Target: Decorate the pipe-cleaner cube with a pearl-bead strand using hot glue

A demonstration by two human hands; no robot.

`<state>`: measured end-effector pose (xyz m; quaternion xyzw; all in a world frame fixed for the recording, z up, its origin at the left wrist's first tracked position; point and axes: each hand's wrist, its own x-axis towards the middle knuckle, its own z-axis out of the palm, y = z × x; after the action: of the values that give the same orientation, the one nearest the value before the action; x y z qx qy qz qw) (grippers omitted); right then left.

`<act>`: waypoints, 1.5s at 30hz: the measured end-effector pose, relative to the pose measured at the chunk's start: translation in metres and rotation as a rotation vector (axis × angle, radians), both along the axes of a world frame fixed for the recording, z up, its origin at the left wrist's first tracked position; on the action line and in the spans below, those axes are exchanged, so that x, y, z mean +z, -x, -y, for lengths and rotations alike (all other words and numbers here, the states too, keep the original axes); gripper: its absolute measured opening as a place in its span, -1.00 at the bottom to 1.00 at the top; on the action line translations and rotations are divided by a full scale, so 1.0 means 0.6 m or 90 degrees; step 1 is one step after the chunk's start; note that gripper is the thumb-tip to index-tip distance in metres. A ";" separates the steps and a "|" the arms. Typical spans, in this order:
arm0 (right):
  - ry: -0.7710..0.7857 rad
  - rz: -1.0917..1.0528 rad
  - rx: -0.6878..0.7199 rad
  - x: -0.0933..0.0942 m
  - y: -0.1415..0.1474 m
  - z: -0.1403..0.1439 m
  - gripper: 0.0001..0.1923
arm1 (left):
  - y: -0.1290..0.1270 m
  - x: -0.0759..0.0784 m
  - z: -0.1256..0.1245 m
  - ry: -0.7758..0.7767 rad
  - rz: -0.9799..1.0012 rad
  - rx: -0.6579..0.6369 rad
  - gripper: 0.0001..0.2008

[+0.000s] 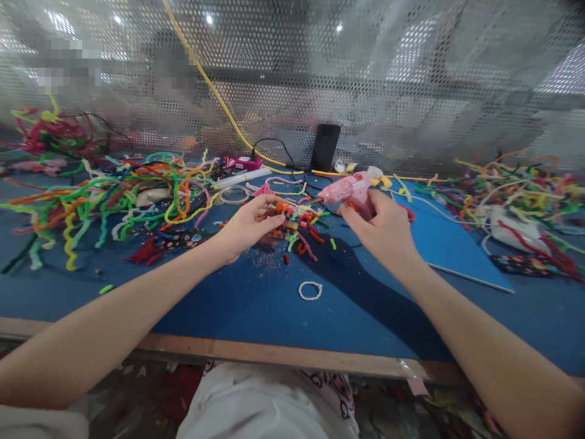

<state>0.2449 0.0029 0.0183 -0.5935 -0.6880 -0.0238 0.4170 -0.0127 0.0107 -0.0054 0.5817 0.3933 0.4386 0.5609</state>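
Room around bracelet [311, 299], pipe-cleaner heaps [179, 194] beyond

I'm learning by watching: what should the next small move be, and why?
Perhaps bring the glue gun slightly closer to the fuzzy bundle for a dab: the right hand grips it with its nozzle aimed there, while the left hand holds the bundle.

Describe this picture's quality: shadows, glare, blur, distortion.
Head view: a dark shadow falls on the blue tabletop below the right hand; head view: bright glare spots show at the perforated screen, partly pixelated at upper left; head view: the pink glue gun looks sharper than the fuzzy stems at the right edge, which seem stretched.
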 end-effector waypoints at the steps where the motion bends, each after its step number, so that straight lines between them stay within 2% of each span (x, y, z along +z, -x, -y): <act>1: 0.002 0.001 -0.002 0.000 0.000 0.000 -0.73 | 0.000 0.000 0.000 0.005 -0.005 0.004 -0.67; 4: 0.000 0.003 -0.006 0.001 0.001 0.000 -0.72 | 0.001 -0.002 -0.002 -0.009 -0.006 0.024 -0.65; 7: -0.004 -0.001 -0.007 0.002 0.002 0.002 -0.74 | 0.002 -0.004 -0.004 -0.104 -0.014 0.035 -0.69; 9: -0.011 -0.006 -0.009 0.004 0.003 0.004 -0.75 | 0.004 -0.005 -0.005 -0.161 -0.044 0.015 -0.66; 12: -0.039 0.008 -0.017 0.008 0.005 0.011 -0.76 | 0.004 -0.005 -0.003 -0.188 -0.064 -0.028 -0.55; 15: -0.087 0.046 -0.031 0.011 0.009 0.020 -0.73 | 0.001 -0.005 -0.001 -0.189 -0.057 -0.043 -0.62; 18: -0.148 0.114 -0.058 0.009 0.012 0.026 -0.70 | -0.004 -0.006 0.003 -0.147 -0.009 -0.047 -0.73; 23: -0.179 0.190 -0.099 0.000 0.014 0.026 -0.71 | -0.003 0.002 0.009 0.086 0.155 -0.096 -0.72; 27: -0.162 0.195 -0.111 -0.006 0.012 0.021 -0.70 | 0.000 0.013 0.010 0.223 0.186 -0.095 -0.79; 31: -0.159 0.185 -0.115 -0.008 0.008 0.017 -0.70 | -0.001 0.015 0.006 0.245 0.187 -0.069 -0.82; 37: -0.141 0.189 -0.063 -0.006 0.006 0.016 -0.74 | 0.001 0.009 -0.001 0.248 0.180 -0.053 -0.93; 45: -0.106 0.202 -0.019 -0.010 0.005 0.012 -0.77 | 0.001 0.004 -0.008 0.238 0.160 -0.020 -0.84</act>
<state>0.2416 -0.0046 0.0123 -0.5557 -0.7321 -0.1805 0.3503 -0.0132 0.0153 -0.0031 0.4143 0.3859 0.4183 0.7102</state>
